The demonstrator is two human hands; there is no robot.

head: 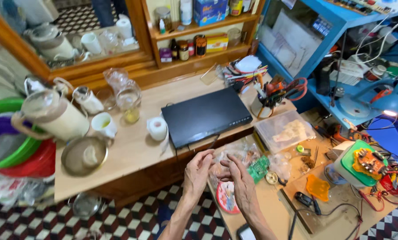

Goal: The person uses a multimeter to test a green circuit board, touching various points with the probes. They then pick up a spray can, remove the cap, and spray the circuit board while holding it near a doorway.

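Your left hand (198, 173) and right hand (239, 180) meet over the near edge of the cluttered wooden bench (261, 209), fingers curled together pinching a crinkled clear plastic bag (234, 153), just in front of the flat black rectangular player box (205, 116).

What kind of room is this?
Probably a home repair corner for electronics: a green circuit board lies on the workbench, pliers and tools fill a cup, and a black disc player sits nearby. The kitchen things to the left suggest a home.
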